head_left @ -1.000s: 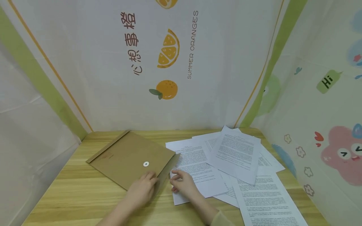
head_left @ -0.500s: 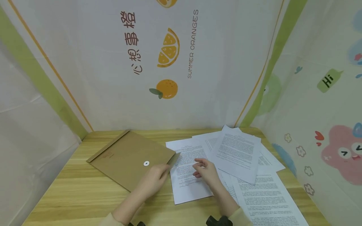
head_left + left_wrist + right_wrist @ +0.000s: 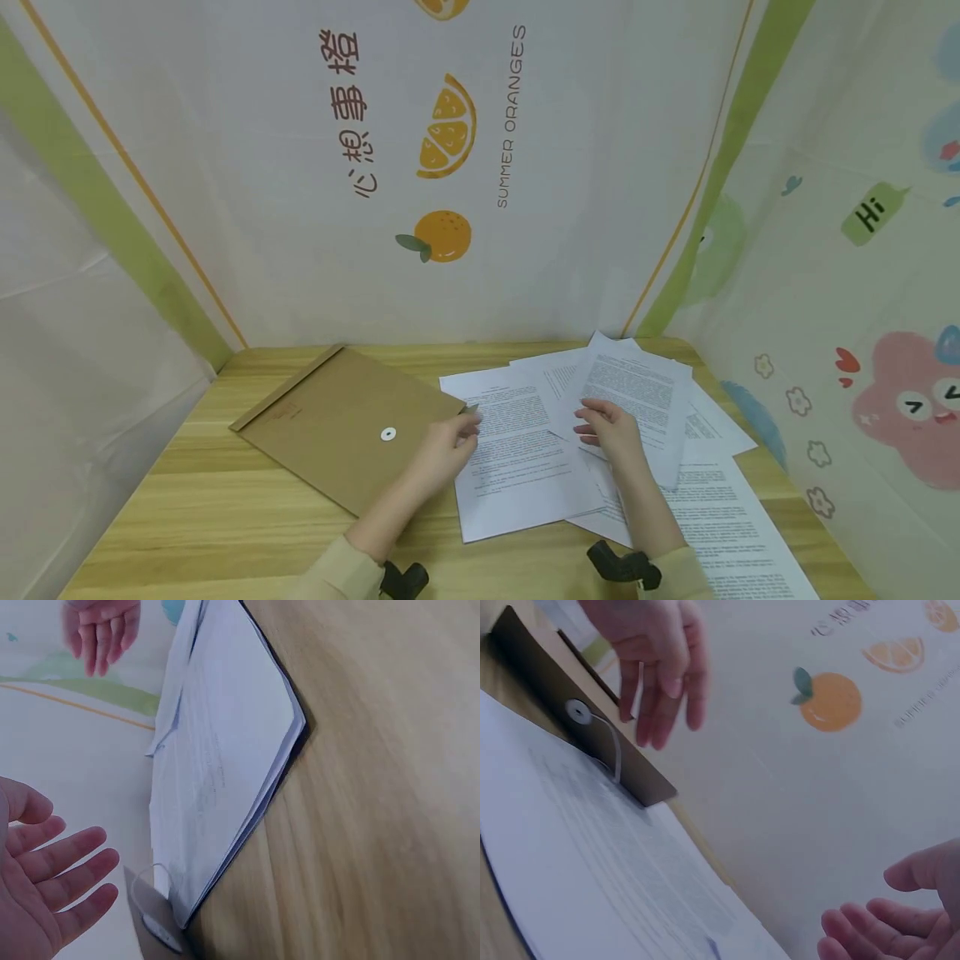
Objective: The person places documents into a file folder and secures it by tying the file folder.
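Observation:
A brown kraft envelope [image 3: 322,425] with a white button lies flat at the left of the table. My left hand [image 3: 446,454] hovers by its right corner, fingers loosely spread and holding nothing. Beside the envelope is a stack of printed sheets [image 3: 517,492], whose several layers show along the edge in the left wrist view. Over a separate printed sheet [image 3: 637,387] on the right is my right hand [image 3: 611,433], relaxed and holding nothing. The right wrist view shows a string hanging from a button [image 3: 577,712] on the envelope's flap.
More printed sheets [image 3: 731,533] spread across the right side of the wooden table [image 3: 187,517], overlapping one another. A printed fabric wall [image 3: 337,275] rises behind the table, with others at both sides. Black wrist devices [image 3: 405,581] sit at the cuffs.
My left hand has left the envelope's lower right edge and moved up and right towards its corner. The right hand has moved right, from the stack's left edge to the sheets beyond.

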Available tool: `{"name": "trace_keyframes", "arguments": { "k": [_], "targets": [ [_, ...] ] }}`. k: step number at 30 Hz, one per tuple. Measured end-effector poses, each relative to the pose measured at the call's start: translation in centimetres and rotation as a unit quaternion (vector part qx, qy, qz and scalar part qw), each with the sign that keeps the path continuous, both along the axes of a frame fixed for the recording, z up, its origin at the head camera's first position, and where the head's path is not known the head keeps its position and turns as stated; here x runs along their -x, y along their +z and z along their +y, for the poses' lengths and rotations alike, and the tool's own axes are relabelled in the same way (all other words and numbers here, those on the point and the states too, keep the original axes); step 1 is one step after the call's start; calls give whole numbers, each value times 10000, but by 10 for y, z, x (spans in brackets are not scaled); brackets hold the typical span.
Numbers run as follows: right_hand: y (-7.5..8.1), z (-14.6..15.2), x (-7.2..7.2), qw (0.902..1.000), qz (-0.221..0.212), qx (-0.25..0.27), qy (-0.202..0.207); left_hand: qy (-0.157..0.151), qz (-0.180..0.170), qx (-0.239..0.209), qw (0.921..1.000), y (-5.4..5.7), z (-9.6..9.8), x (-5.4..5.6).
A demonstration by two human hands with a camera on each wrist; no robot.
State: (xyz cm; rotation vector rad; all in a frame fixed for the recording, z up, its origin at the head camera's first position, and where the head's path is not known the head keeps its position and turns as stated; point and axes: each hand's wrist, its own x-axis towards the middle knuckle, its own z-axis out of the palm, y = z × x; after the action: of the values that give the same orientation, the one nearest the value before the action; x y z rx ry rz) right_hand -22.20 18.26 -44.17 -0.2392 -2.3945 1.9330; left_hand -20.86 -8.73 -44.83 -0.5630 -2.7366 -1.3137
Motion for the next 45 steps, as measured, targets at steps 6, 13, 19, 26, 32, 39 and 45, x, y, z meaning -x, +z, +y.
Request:
{"name": "trace_keyframes", "arguments": {
  "k": [6, 13, 19, 26, 32, 39, 45],
  "targets": [
    [7, 31, 5, 9994, -118, 136, -308, 11, 38, 86, 10000, -3, 14, 11],
    [7, 66, 9, 9965, -341, 67, -765, -59, -326, -477, 9983, -3, 30, 21],
    [-2, 92, 10, 9908, -575, 124, -1222, 55, -492, -557, 9972, -7, 44, 31],
    [-26, 122, 22, 9799, -661, 612, -1778, 59, -999, -937, 9906, -18, 68, 44],
    [-23, 123, 13, 9799, -532, 896, -1702, 48, -1478, -1385, 9793, -27, 84, 50],
    [-26, 128, 12, 9731, -620, 1463, -1670, 145, -1892, -1955, 9622, -30, 99, 58],
    [-28, 128, 12, 9675, -725, 1687, -1740, 216, -2481, -2630, 9321, -33, 109, 62]
  ]
}}
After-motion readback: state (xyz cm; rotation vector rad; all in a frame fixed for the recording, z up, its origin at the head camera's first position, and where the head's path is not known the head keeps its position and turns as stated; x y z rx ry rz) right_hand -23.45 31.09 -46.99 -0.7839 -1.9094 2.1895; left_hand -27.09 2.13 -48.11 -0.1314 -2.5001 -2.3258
